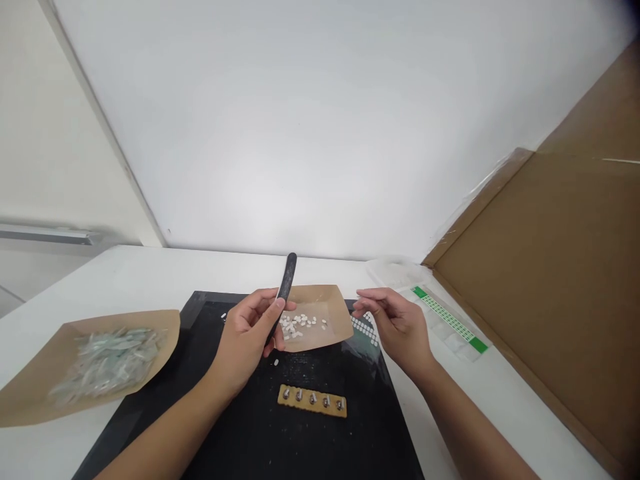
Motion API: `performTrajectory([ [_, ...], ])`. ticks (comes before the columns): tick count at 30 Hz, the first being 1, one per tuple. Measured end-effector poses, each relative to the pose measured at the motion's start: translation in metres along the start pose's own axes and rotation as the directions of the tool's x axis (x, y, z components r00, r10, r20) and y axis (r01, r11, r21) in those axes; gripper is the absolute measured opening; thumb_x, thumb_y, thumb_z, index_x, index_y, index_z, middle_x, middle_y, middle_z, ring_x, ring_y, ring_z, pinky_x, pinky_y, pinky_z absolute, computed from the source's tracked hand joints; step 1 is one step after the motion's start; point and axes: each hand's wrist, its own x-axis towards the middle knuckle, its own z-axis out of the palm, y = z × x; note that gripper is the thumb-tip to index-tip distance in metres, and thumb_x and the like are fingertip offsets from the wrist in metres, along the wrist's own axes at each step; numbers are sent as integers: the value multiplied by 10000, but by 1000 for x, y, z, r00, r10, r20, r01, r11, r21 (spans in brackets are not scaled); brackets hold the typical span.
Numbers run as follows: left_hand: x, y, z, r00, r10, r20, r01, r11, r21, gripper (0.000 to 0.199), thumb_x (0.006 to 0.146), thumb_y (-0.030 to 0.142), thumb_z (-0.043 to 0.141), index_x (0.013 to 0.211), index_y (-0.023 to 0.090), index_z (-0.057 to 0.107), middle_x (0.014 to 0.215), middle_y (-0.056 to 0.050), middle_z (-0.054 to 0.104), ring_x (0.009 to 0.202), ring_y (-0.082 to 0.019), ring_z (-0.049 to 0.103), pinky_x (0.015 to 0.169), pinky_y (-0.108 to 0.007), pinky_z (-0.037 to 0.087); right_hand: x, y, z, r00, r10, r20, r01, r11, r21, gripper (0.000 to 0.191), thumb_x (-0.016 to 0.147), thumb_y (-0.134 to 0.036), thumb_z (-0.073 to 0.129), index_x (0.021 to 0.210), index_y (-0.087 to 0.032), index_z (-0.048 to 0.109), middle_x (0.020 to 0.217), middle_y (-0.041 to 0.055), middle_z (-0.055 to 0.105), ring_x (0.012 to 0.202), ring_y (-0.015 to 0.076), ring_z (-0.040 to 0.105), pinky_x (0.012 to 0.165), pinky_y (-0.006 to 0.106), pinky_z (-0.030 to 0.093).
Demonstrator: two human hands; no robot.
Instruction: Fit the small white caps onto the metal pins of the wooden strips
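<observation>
My left hand [253,327] is closed around a dark, slightly curved stick [287,277], held tilted with its rounded tip up. Behind it, a brown paper tray [343,320] holds many small white oval pieces [300,321]. To the right of this tray is my right hand [395,320], its fingers bent and thumb near the index finger; whether something small is between the fingertips cannot be made out. Nearer on the black mat [310,447] lies a tan strip [313,400] bearing several small metal parts in a row.
At the left, a larger paper tray [33,387] holds many clear plastic pieces [115,357]. White dots [365,329] lie at the mat's right edge. A clear bag with a green label [450,320] lies on the white table [150,263], beside cardboard [560,267].
</observation>
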Motion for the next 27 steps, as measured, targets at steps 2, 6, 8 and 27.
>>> performTrajectory([
  [2, 2, -1, -1, 1000, -7, 4, 7, 1000, -19, 383, 931, 496, 777, 1114, 177, 671, 1077, -94, 802, 458, -69, 595, 365, -163, 394, -1, 1, 2, 1000, -2, 18, 3, 1000, -13, 182, 1032, -381, 654, 1067, -250, 775, 809, 27, 805, 710, 214, 792, 728, 361, 648],
  [6, 0, -2, -1, 998, -33, 62, 35, 999, -28, 396, 928, 492, 777, 1137, 173, 673, 1052, -94, 800, 444, -73, 601, 348, -160, 380, -5, 4, 12, 997, -3, 72, 5, 999, -33, 212, 1032, -408, 647, 1059, -239, 773, 794, 32, 792, 696, 205, 770, 677, 332, 627],
  [8, -2, -1, 1, 991, -52, 120, 56, 998, -25, 390, 936, 492, 767, 1130, 166, 674, 1049, -100, 797, 435, -75, 607, 340, -159, 371, -7, 4, 18, 994, -5, 113, 9, 999, -40, 201, 1021, -406, 667, 1029, -239, 778, 798, 38, 782, 712, 204, 755, 641, 314, 606],
  [27, -19, 11, 3, 910, -54, 411, 101, 990, -93, 265, 1016, 446, 687, 1021, 182, 665, 821, -39, 748, 359, -28, 502, 366, -134, 304, -34, -24, 39, 940, 48, 338, -127, 968, 217, 433, 1028, -329, 681, 1457, -302, 633, 844, 5, 739, 761, 191, 751, 666, 311, 606],
])
